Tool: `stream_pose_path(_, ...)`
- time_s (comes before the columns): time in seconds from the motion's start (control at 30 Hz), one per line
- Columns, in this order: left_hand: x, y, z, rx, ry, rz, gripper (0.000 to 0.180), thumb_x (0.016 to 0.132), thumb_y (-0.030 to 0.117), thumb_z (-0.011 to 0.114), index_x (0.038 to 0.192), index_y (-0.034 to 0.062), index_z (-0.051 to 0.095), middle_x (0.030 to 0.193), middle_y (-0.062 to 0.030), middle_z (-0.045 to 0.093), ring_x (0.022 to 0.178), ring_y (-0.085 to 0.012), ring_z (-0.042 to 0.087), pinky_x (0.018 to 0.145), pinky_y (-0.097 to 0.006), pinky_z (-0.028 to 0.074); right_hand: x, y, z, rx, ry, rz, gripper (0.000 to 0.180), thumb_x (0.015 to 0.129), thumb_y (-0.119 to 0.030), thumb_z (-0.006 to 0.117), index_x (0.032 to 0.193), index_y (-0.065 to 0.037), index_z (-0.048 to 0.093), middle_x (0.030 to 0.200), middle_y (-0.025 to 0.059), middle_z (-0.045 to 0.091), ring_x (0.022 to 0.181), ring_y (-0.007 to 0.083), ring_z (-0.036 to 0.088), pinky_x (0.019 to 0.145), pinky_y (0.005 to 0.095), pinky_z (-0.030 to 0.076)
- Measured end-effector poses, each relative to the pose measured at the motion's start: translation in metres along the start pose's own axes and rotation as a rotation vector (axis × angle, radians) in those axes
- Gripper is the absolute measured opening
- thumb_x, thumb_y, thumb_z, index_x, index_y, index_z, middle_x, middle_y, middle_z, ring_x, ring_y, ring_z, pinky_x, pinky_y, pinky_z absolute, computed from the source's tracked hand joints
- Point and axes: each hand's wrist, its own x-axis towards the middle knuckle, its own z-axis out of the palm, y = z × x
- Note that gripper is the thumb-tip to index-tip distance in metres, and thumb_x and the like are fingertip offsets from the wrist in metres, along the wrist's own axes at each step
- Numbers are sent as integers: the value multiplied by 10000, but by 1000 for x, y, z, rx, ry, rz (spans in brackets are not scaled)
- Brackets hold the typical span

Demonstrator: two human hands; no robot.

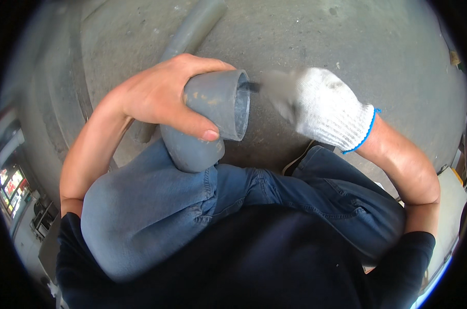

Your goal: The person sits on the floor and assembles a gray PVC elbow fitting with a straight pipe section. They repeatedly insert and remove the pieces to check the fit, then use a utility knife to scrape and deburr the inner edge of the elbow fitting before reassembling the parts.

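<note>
My bare left hand (158,95) grips a grey plastic pipe elbow (213,105), fingers over its top and thumb along the near side. The elbow's open mouth faces right, and its lower bend rests by my left knee. My right hand (328,105), in a white knitted glove with a blue cuff edge, is to the right of the mouth. From its fingers a thin dark tool (252,87) reaches to the mouth's rim. Motion smears the gloved fingers and most of the tool, so its kind is unclear.
Beyond my left hand a long grey pipe (194,28) lies on the concrete floor (346,41). My legs in blue jeans (146,206) are folded below the elbow. A dark shoe (298,159) shows between them. Pale panels (444,201) stand at the right rim.
</note>
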Motion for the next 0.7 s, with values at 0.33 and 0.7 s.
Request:
stream_pose_path(0.33, 19, 26, -2, 32, 17, -57, 947, 577, 294, 961, 1410, -9, 629, 1289, -163, 716, 1191, -282, 692, 1036, -396, 541, 2, 5, -31, 420, -300, 287, 229, 1008, -178, 631, 1003, 23, 741, 767, 277, 688, 756, 442, 715, 728, 492, 586)
stream_pose_path(0.7, 30, 26, -9, 137, 48, 83, 978, 543, 288, 956, 1419, 4, 627, 1299, -171, 715, 1176, -301, 712, 1023, -408, 562, -4, 20, -17, 374, -129, 232, 242, 1031, -202, 621, 976, 3, 737, 691, 240, 671, 632, 368, 701, 631, 448, 572)
